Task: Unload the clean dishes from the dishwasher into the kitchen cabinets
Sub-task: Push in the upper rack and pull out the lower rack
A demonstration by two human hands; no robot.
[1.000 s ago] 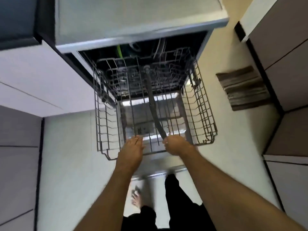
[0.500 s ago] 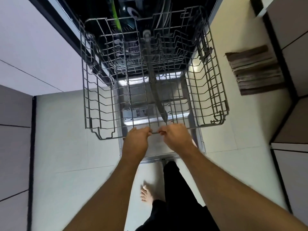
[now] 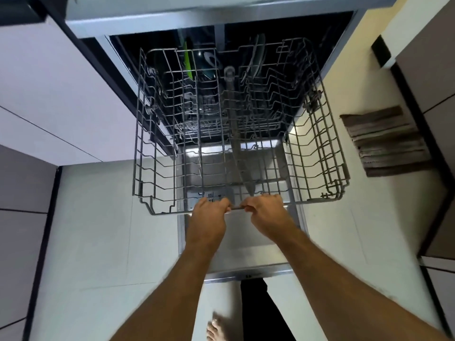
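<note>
No brand, label or writing can be read anywhere; a small mark on the front edge of the open dishwasher door (image 3: 248,264) is too blurred to make out. 1 wire upper rack (image 3: 317,153) stands pulled out over that door, and it looks bare of dishes. 2 hands grip its front rail side by side: the left hand (image 3: 209,215) is clenched around the rail with the fingers curled over it, and the right hand (image 3: 267,211) is clenched on the same rail just beside it, a short piece of bare wire showing between them. The dishes are deeper inside the dark tub: 1 bright green item (image 3: 189,61) stands upright at the back left, and several plates (image 3: 257,57) stand on edge at the back right, too dim to count. 1 striped floor mat (image 3: 386,141) lies on the pale floor to the right. 1 bare foot (image 3: 218,328) shows at the bottom. Compared with 0.5 s ago, the view has tilted up, so the desk edge (image 3: 197,18) above the dishwasher shows again, and both hands keep their grip.
</note>
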